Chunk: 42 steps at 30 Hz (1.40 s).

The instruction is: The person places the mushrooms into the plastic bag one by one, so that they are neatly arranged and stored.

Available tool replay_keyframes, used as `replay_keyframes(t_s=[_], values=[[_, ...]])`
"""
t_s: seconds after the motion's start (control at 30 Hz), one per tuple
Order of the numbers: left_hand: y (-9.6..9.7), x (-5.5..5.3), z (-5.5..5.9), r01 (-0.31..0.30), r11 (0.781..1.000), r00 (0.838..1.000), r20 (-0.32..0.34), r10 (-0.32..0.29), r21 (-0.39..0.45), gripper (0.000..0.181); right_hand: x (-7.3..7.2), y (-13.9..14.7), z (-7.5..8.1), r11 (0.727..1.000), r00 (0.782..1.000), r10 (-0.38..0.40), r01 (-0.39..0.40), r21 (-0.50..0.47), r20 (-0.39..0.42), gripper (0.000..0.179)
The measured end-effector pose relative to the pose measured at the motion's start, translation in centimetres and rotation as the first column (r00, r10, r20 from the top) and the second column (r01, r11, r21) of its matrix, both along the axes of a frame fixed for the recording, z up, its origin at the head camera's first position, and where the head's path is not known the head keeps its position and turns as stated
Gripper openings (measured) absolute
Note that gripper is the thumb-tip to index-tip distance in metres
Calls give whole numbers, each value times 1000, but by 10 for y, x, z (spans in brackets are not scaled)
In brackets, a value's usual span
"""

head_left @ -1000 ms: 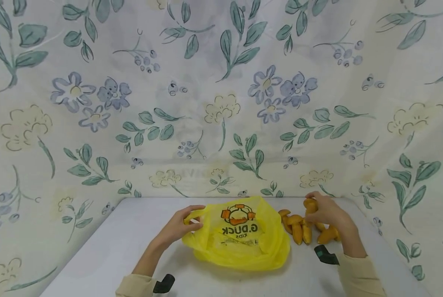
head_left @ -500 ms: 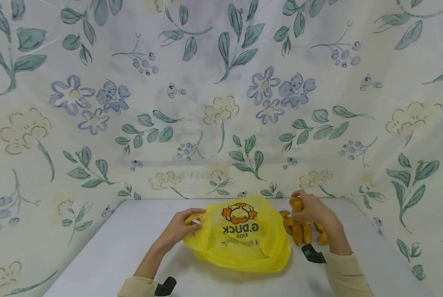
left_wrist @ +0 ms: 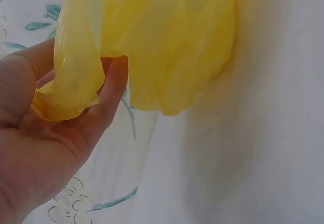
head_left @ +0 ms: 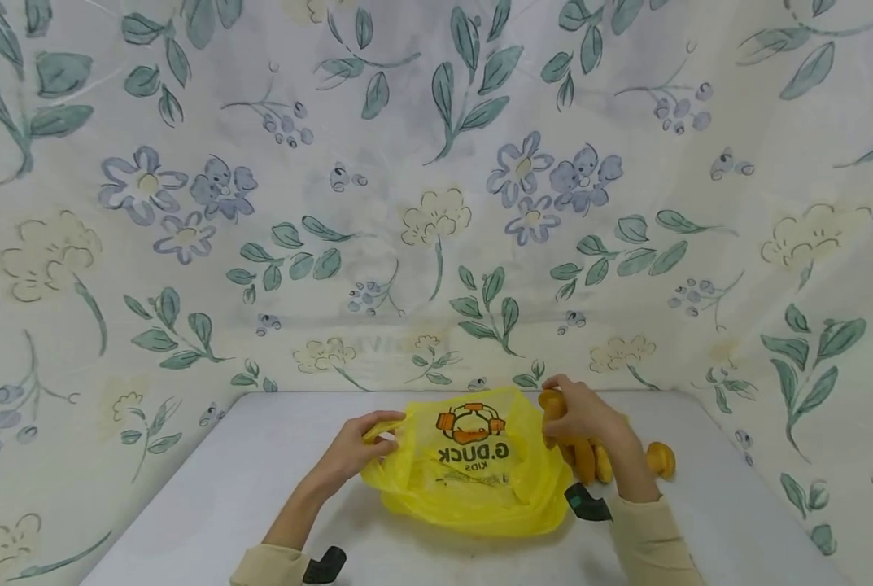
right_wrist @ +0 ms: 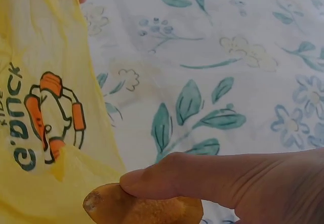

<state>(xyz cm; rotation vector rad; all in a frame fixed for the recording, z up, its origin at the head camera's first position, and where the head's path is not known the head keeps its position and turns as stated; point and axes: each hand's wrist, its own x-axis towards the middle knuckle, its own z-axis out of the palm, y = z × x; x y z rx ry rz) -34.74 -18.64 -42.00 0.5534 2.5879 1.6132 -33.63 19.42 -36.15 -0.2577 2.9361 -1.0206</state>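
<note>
A yellow plastic bag [head_left: 473,496] with a duck print and the letters G.DUCK lies on the white table. At its left end my left hand [head_left: 354,449] holds the bag's handle, and in the left wrist view the yellow film [left_wrist: 76,77] runs between thumb and fingers. My right hand [head_left: 593,419] grips an orange-brown mushroom [head_left: 551,405] right at the bag's right edge. From the right wrist, the thumb presses along the mushroom's [right_wrist: 136,206] side, and the fingers beneath are hidden. Several similar mushrooms [head_left: 585,462] lie behind and below the right hand, partly covered by it.
One mushroom [head_left: 661,461] lies apart, to the right of the right forearm. A floral curtain [head_left: 436,244] hangs behind the white table [head_left: 209,488]. Dark wrist-camera mounts [head_left: 588,502] sit at both wrists.
My right hand has moved left with the mushroom, from above the pile to the bag's right edge. The left hand keeps its hold on the handle and has barely moved.
</note>
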Motion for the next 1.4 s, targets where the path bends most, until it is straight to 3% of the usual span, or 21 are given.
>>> replay_keyframes(t_s=[0.3,0.67,1.03,1.4], values=[[1,-1,-3,-23,1000,999,33,23,-6,44,1,-21,-5,999,999,25,-26,-39,-23,65],[1,1,1,-27,1000,999,35,27,-5,45,-6,-53,-8,986,991,130,-133,-103,-34,64],[4,-1,-4,-44,999,999,30,44,-14,48,-2,-72,-17,984,987,161,-161,-77,3,62],[5,-1,-1,-58,998,998,14,59,-27,50,-10,-94,-29,963,965,261,-261,-69,-16,63]])
